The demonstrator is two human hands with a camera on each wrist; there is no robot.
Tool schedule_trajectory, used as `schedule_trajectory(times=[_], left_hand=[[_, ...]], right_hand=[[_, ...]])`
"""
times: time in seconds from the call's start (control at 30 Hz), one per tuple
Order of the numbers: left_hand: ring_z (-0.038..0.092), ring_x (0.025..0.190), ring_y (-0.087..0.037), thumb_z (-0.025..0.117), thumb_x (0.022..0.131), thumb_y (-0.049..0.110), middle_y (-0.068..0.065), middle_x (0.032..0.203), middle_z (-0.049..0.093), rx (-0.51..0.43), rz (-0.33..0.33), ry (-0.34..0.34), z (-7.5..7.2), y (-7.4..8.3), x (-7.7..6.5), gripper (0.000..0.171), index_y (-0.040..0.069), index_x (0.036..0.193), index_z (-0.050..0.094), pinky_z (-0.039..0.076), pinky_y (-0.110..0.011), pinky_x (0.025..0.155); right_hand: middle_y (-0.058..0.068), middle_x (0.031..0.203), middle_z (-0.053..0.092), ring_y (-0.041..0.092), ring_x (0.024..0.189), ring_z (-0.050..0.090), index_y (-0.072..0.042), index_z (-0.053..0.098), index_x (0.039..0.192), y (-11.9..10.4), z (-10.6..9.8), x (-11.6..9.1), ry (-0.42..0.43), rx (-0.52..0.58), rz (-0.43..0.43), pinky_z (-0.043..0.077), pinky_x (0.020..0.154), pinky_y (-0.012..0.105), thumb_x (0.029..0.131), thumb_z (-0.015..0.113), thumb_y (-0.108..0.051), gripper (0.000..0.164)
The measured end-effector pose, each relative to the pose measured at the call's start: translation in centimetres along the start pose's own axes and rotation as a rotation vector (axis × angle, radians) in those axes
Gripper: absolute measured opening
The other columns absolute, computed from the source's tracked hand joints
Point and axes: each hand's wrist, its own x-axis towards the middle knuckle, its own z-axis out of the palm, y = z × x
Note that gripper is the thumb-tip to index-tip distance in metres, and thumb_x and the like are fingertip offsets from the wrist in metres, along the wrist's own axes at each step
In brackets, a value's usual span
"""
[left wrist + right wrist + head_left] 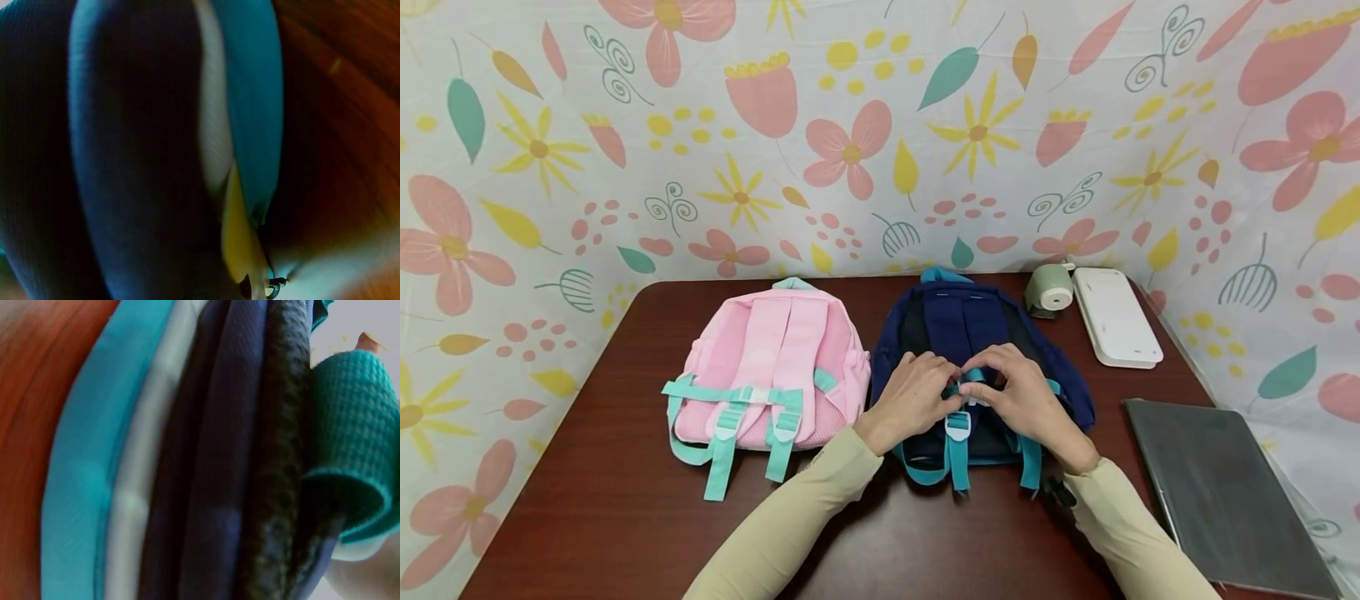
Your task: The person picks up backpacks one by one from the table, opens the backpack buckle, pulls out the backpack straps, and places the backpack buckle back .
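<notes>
Navy backpack (958,321) lies by the back edge of the surface (610,433), just beside the pink backpack (760,346), room in front; left hand (916,396) and right hand (1024,398) pinch its turquoise strap (974,374), fingers (991,357) nearly closed.

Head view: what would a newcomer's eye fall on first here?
Probably the pink backpack and navy backpack, side by side on the dark table. Next, the left hand and right hand, close together at the navy one's teal straps. Behind it all, the flowered backdrop fills the upper part of the view.
</notes>
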Motion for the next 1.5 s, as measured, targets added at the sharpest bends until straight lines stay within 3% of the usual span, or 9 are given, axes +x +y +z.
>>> schedule_trajectory(times=[0.47,0.8,1.0,1.17,1.33,1.5], left_hand=[[0.069,0.101,-0.014,0.08,0.101,0.035,0.004,0.106,0.08,-0.028,0.001,0.017,-0.08,-0.05,0.0,0.028,0.016,0.121,0.081,0.045,-0.028,0.084],[0.069,0.102,-0.014,0.079,0.102,0.037,0.004,0.107,0.08,-0.062,-0.019,-0.003,-0.13,0.04,0.05,0.029,0.015,0.121,0.081,0.045,-0.028,0.085],[0.069,0.101,-0.014,0.079,0.102,0.036,0.004,0.105,0.079,-0.066,-0.022,0.005,-0.2,0.12,0.11,0.027,0.016,0.12,0.081,0.046,-0.028,0.085],[0.069,0.102,-0.014,0.079,0.101,0.035,0.004,0.107,0.08,-0.036,-0.014,0.002,-0.15,0.15,0.1,0.027,0.016,0.121,0.081,0.047,-0.029,0.087],[0.07,0.104,-0.015,0.078,0.102,0.035,0.004,0.111,0.081,-0.003,-0.008,-0.003,-0.2,0.16,0.19,0.027,0.017,0.122,0.081,0.048,-0.031,0.089],[0.07,0.104,-0.016,0.076,0.104,0.036,0.003,0.111,0.081,-0.019,-0.008,-0.003,-0.14,0.16,0.26,0.029,0.016,0.124,0.081,0.048,-0.031,0.087]], right_hand=[[0.007,0.107,0.076,0.009,0.085,0.055,-0.012,0.079,0.111,0.2,0.09,-0.2,0.033,0.102,0.065,0.048,0.071,0.025,0.095,0.082,-0.008,0.016],[0.014,0.106,0.072,0.014,0.07,0.055,-0.007,0.075,0.119,0.39,-0.17,-0.48,-0.021,0.19,0.204,0.047,0.064,0.026,0.103,0.075,-0.01,0.017],[0.016,0.108,0.072,0.009,0.065,0.053,-0.002,0.07,0.126,0.48,-0.33,-0.51,-0.043,0.247,0.237,0.046,0.061,0.027,0.108,0.068,-0.011,0.02],[0.014,0.115,0.073,0.013,0.077,0.057,-0.006,0.072,0.127,0.28,-0.38,-0.36,-0.041,0.166,0.17,0.048,0.068,0.026,0.099,0.08,-0.013,0.029],[0.008,0.112,0.076,0.017,0.091,0.057,-0.012,0.078,0.115,0.08,-0.2,-0.05,-0.001,0.041,0.047,0.048,0.073,0.028,0.088,0.091,-0.013,0.029],[0.007,0.107,0.076,0.013,0.087,0.058,-0.013,0.079,0.109,0.22,0.05,-0.19,0.031,0.075,0.062,0.049,0.072,0.028,0.09,0.087,-0.009,0.021]])
